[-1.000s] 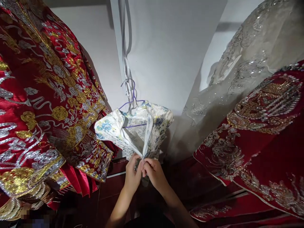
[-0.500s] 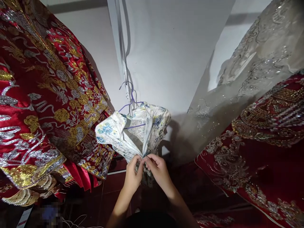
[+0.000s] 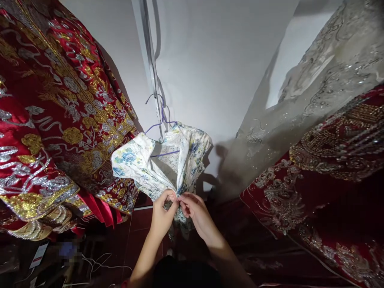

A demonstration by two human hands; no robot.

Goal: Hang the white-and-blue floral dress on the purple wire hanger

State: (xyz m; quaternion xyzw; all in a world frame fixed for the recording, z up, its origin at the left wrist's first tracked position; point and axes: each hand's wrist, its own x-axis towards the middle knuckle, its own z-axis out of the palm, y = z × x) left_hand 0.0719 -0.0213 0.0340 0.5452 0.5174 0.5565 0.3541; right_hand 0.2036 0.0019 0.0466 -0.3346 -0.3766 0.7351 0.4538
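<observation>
A small white dress with blue and yellow flowers (image 3: 141,162) hangs on a purple wire hanger (image 3: 162,120) from a metal rail on the white wall. Its back is split open from the top down. My left hand (image 3: 162,216) pinches the left edge of the split at its lower end. My right hand (image 3: 196,214) pinches the right edge at the same spot, fingertips almost touching the left ones. What the fingertips grip besides the cloth edges is too small to make out.
A red gown with gold and silver embroidery (image 3: 54,120) hangs close on the left. A pale sequinned gown (image 3: 315,84) and another red embroidered gown (image 3: 324,184) hang on the right. Dark red floor tiles and white cables (image 3: 99,266) lie below.
Both hands have moved a little up the split of the floral dress, fingers still pinched together. The view has shifted slightly left and down.
</observation>
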